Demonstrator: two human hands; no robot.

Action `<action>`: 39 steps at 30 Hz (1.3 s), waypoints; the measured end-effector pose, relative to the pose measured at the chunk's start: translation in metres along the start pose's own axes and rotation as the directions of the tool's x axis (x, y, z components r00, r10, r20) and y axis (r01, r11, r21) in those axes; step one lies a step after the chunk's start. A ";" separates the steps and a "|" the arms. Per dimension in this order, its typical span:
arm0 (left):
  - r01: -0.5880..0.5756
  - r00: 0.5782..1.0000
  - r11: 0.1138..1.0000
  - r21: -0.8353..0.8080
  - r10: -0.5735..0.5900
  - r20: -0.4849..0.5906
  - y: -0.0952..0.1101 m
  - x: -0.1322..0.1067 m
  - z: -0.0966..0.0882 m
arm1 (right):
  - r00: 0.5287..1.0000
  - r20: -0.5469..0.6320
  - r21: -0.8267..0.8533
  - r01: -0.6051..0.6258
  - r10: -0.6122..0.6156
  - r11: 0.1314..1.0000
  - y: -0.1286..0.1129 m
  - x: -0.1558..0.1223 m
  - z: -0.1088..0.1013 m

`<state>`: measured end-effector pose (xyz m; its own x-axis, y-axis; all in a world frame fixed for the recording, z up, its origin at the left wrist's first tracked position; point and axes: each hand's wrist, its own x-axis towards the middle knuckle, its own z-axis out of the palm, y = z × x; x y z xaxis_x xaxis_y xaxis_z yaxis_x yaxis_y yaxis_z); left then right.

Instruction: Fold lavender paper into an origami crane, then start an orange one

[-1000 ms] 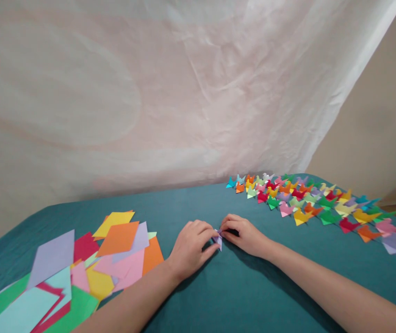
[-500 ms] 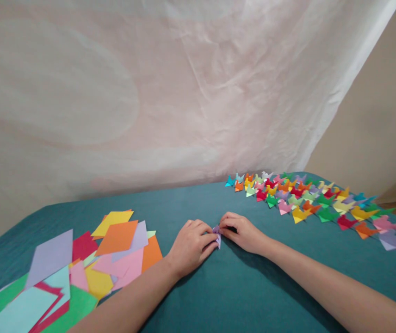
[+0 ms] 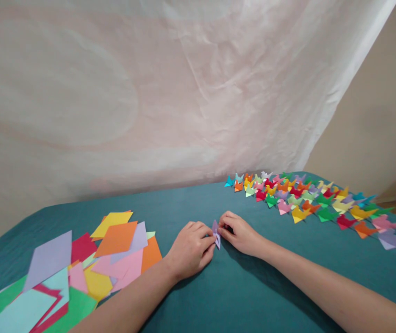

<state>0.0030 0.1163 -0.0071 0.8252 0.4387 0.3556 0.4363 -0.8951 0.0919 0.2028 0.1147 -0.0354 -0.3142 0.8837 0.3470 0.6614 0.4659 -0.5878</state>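
Note:
Between my hands, near the middle of the table, stands a small folded piece of purple paper (image 3: pixel 216 236). My left hand (image 3: pixel 193 245) is closed, its thumb and fingertips pinching the paper's left side. From the other side, my right hand (image 3: pixel 237 231) pinches the paper's right edge between thumb and forefinger, the other fingers curled. Fingertips cover part of the folds, so the exact shape is hard to make out.
Loose sheets of coloured paper (image 3: pixel 116 238) lie overlapping at the left. On the right stand rows of small folded paper birds (image 3: pixel 328 214) in many colours. A green cloth (image 3: pixel 253 296) covers the table, and a pale hanging sheet (image 3: pixel 170 92) rises behind it.
My left fingers have drawn back slightly to the left and down, so more of the purple folded paper shows. The right hand has barely moved.

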 end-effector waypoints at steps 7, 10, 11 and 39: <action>0.010 1.000 1.000 -0.018 -0.010 0.017 0.001 0.000 0.001 | 0.999 -0.008 -0.009 -0.045 0.045 0.999 0.001 0.002 0.003; 0.015 0.999 1.000 -0.026 -0.014 0.032 0.001 -0.001 0.001 | 0.998 -0.017 -0.026 -0.055 0.055 0.998 0.001 0.003 0.005; 0.016 0.999 1.000 -0.026 -0.016 0.035 0.001 -0.001 0.002 | 0.998 -0.019 -0.030 -0.059 0.059 0.998 0.000 0.003 0.005; -0.003 0.999 0.997 -0.078 0.006 0.036 -0.001 -0.001 0.001 | 0.995 -0.056 -0.119 -0.090 0.084 0.989 -0.006 0.002 0.009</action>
<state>0.0019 0.1170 -0.0089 0.8399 0.4363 0.3228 0.4046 -0.8998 0.1634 0.1923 0.1140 -0.0385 -0.2184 0.9158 0.3370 0.7632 0.3755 -0.5259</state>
